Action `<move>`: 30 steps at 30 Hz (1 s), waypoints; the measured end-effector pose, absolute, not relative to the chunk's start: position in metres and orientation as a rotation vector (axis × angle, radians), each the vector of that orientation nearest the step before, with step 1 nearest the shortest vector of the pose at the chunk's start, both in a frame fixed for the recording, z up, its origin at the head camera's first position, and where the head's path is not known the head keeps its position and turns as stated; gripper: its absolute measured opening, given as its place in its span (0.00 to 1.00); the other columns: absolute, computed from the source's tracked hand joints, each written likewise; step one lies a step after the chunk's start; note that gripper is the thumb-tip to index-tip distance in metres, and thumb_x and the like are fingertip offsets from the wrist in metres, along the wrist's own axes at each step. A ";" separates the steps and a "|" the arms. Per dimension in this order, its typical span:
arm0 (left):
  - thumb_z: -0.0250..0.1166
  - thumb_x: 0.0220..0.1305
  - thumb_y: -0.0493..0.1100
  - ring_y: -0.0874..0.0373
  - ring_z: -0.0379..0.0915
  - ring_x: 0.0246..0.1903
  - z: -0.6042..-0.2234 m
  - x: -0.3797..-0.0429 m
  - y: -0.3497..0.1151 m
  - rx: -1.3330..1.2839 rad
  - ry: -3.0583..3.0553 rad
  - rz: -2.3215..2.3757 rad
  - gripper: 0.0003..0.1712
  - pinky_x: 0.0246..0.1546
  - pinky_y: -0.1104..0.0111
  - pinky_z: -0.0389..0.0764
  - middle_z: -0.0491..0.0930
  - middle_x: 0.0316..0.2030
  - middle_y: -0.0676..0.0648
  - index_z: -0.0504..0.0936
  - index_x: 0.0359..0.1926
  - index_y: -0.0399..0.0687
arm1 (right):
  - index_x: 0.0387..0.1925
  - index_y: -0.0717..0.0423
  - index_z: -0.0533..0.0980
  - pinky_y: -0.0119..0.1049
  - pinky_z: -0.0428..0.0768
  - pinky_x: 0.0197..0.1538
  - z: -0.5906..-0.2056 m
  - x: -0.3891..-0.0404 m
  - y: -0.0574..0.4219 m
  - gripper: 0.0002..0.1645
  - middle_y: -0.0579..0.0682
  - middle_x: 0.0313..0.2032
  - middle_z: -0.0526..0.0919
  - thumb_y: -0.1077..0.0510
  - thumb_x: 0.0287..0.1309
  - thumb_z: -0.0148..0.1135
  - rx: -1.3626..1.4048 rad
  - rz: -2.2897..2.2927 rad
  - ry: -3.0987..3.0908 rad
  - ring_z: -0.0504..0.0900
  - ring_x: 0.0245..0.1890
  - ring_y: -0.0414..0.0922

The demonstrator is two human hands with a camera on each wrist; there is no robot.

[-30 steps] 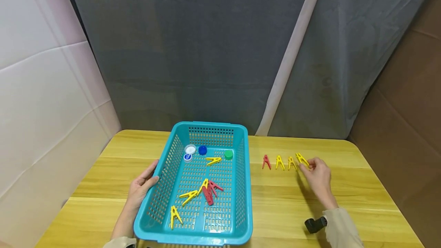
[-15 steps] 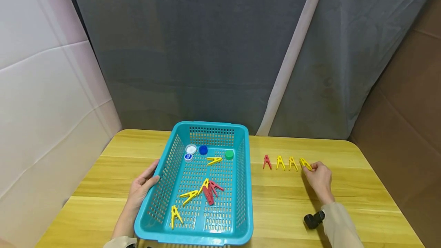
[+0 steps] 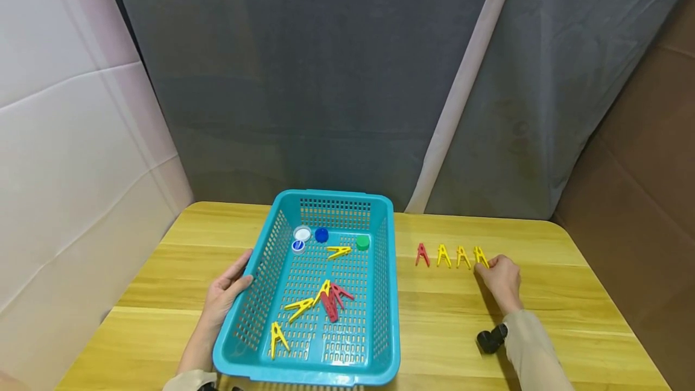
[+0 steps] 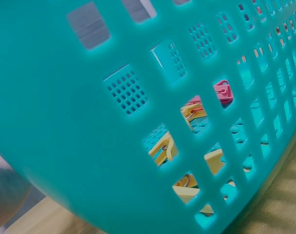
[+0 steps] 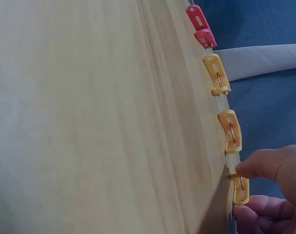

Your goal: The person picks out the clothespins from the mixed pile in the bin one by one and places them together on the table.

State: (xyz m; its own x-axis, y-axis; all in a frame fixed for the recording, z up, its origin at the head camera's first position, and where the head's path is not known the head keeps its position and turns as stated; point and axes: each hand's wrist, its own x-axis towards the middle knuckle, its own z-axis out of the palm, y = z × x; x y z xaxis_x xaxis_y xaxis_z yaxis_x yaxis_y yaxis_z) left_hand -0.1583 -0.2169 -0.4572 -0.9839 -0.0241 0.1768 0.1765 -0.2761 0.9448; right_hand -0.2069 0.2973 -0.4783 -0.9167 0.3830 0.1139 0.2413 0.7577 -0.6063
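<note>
A teal perforated plastic basket (image 3: 315,374) stands left of centre in the head view. My left hand (image 3: 221,294) holds its left rim, thumb at the edge and fingers along the outer wall. My right hand (image 3: 501,279) pinches a yellow clothespin (image 3: 480,254) between thumb and finger, at the right end of a row. In that row, a red clothespin (image 3: 422,254) comes first, followed by two yellow ones (image 3: 443,255). The right wrist view shows the pinched clothespin (image 5: 241,189) between thumb and fingertips; the left wrist view is filled by the basket wall (image 4: 89,156).
Inside the basket lie several yellow clothespins (image 3: 278,338), red clothespins (image 3: 329,308), a green cap (image 3: 362,242), a dark blue cap (image 3: 321,235) and two whitish caps (image 3: 301,233). Below is a wooden table (image 3: 450,330). A grey cloth (image 3: 326,77) hangs behind it.
My right hand has brought the yellow clothespin down to the row's right end and turned it upright like its neighbours. The left hand and basket have stayed put.
</note>
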 end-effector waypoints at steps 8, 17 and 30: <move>0.52 0.64 0.26 0.70 0.74 0.48 -0.457 -0.158 -0.216 -0.205 -1.811 -2.385 0.27 0.43 0.77 0.77 0.77 0.50 0.63 0.59 0.63 0.29 | 0.21 0.64 0.69 0.35 0.65 0.20 -0.474 -0.208 0.298 0.16 0.53 0.18 0.71 0.56 0.50 0.63 -0.481 0.876 -2.773 0.68 0.18 0.47; 0.52 0.64 0.26 0.70 0.74 0.48 -0.457 -0.157 -0.216 -0.214 -1.805 -2.391 0.27 0.43 0.76 0.77 0.77 0.50 0.63 0.61 0.64 0.31 | 0.32 0.72 0.75 0.52 0.75 0.35 -0.452 -0.207 0.290 0.18 0.65 0.29 0.79 0.55 0.56 0.61 -0.374 0.877 -2.679 0.77 0.29 0.58; 0.52 0.64 0.26 0.71 0.73 0.49 -0.457 -0.157 -0.216 -0.197 -1.812 -2.393 0.27 0.44 0.77 0.77 0.77 0.50 0.64 0.60 0.64 0.30 | 0.29 0.69 0.77 0.33 0.70 0.25 -0.414 -0.217 0.245 0.14 0.58 0.24 0.79 0.57 0.56 0.61 -0.233 0.982 -2.586 0.75 0.22 0.48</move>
